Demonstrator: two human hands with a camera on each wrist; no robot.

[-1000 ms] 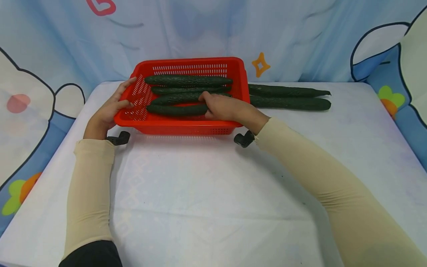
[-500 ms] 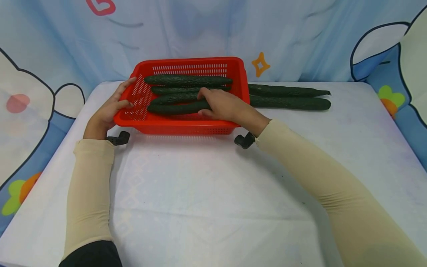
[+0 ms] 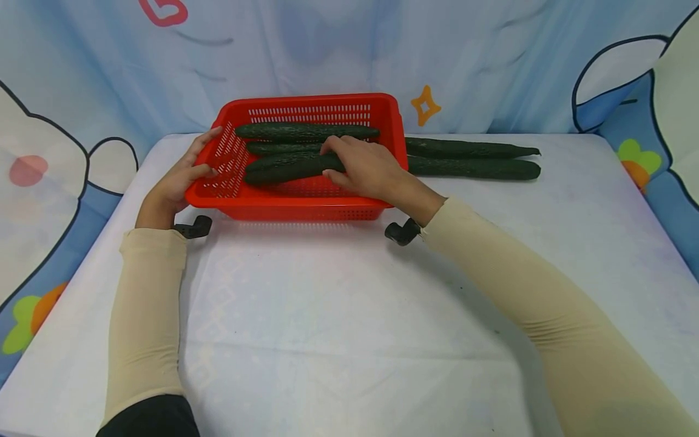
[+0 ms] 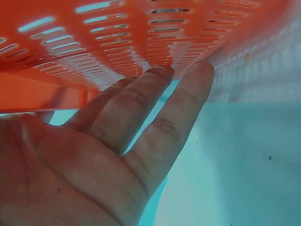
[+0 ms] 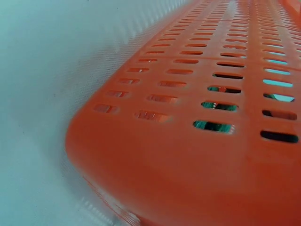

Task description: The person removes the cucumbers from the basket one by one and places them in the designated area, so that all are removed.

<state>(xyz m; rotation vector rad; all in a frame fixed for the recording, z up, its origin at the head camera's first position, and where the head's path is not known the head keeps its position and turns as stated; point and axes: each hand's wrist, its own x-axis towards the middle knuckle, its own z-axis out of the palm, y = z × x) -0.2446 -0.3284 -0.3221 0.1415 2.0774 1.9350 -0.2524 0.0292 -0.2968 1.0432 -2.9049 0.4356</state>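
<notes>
at nine o'clock on the red basket (image 3: 289, 212), the left hand (image 3: 175, 182) has not budged in the last second: its thumb hooks over the rim while its fingers lie along the slotted outer wall, a grip i take as steadying. the basket is glossy moulded plastic, an oblong with rounded corners and rows of narrow slots. inside it, the front cucumber (image 3: 292, 170) has shifted: it lay almost straight from nine to three, and now its right-hand end has swung toward twelve, so it slants and, in the head view, overlaps the third cucumber (image 3: 278, 160). that closes the gap in the row, as i judge it, and bares more basket floor toward six. toward twelve, the second cucumber (image 3: 281, 148) and back cucumber (image 3: 306, 131) lie as they were, slim, dark green, faintly bumpy. the right hand (image 3: 371, 170), on the basket's three o'clock side, has drifted slightly toward twelve, thumb and fingers clamped on the front cucumber. farthest right, outside the basket at three o'clock, the rear loose cucumber (image 3: 472, 149), tapering to a crooked tip, and the smoother-ended near loose cucumber (image 3: 475, 169) rest unmoved on lightly creased white cloth (image 3: 327, 315).
</notes>
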